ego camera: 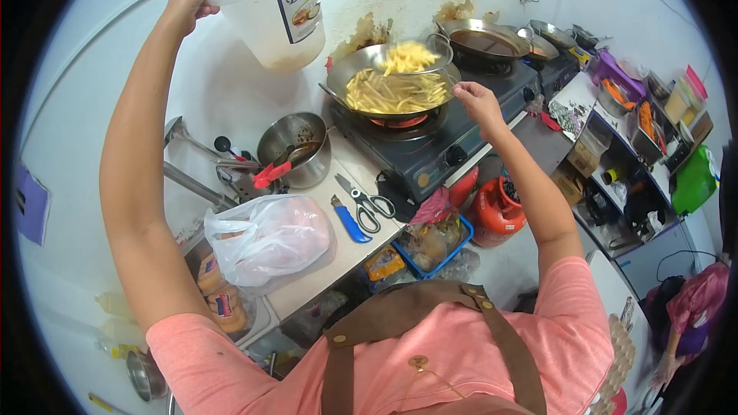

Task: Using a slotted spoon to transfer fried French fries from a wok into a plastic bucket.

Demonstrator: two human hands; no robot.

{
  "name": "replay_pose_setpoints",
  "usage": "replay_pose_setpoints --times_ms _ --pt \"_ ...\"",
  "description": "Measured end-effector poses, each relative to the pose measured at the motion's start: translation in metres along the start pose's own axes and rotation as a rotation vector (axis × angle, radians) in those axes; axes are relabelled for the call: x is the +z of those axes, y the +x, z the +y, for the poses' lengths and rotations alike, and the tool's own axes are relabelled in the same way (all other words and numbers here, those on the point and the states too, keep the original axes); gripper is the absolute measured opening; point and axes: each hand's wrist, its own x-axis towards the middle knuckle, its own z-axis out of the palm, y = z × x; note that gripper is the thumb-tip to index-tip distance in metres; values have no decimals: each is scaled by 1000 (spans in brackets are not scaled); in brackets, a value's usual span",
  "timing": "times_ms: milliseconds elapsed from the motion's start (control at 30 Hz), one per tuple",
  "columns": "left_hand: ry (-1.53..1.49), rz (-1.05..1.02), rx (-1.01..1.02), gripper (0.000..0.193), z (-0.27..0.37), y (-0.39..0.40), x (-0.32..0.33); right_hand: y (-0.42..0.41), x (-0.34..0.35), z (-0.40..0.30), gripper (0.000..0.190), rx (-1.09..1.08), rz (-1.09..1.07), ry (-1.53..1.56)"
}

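My left hand (193,3) grips the rim of a translucent plastic bucket (248,20), raised at the upper left; its label bears writing and a food picture. Between the fingers of my right hand (479,105) is the handle of a wire strainer (445,59). Yellow french fries (408,57) fill the strainer, which is held over a metal wok (360,62). More fries (398,92) lie in bubbling oil inside that wok. Beneath it a burner glows orange-red on the black gas stove (424,155). The bucket hangs left of the wok, apart from it.
On the counter are a steel pot (319,161), scissors (369,207), a blue utility knife (351,223) and a white plastic bag (265,248). A second wok (484,43) holds dark liquid. Below stands a red gas cylinder (497,216). Another person (695,300) is at the right.
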Motion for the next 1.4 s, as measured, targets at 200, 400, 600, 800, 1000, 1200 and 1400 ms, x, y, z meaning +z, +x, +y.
replay_pose_setpoints --times_ms 200,400,600,800,1000,1200,1400 --pt "20 8 -23 36 2 3 -2 -4 5 -19 24 -91 52 -40" --pt "-32 36 3 36 5 2 4 -4 0 -11 23 -22 5 27" --pt "-3 9 17 35 5 1 1 -6 3 -17 28 -50 21 -77" --pt "-23 19 47 36 5 -2 6 -5 4 -7 29 -5 -18 -17" --pt "-30 -5 20 38 5 -3 8 -5 4 -19 29 -31 -25 -16" --pt "-51 -9 56 36 3 -5 12 -2 1 -10 27 -25 5 -26" --pt "-33 -5 48 35 4 -1 13 -2 3 -11 27 -37 26 -7"
